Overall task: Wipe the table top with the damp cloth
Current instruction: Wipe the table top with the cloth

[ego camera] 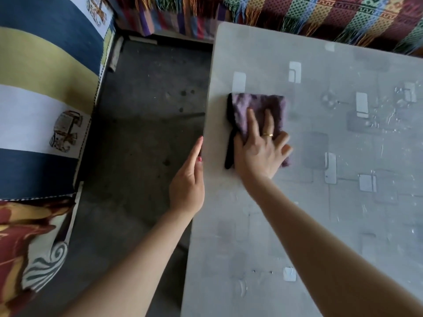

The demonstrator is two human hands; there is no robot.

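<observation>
A grey table top [332, 213] with a pattern of pale squares fills the right half of the head view. A folded purple cloth [263, 106] with a black edge lies flat near the table's left edge. My right hand [258, 154] presses down on the cloth with fingers spread, a gold ring on one finger. My left hand [188, 179] rests flat against the table's left edge, fingers straight and together, holding nothing. Water drops and wet streaks show on the right part of the table.
Dark grey floor [146, 124] lies left of the table. A seat with blue, yellow and white striped fabric [43, 88] stands at the far left. A colourful fringed woven cover [320, 17] runs along the top behind the table.
</observation>
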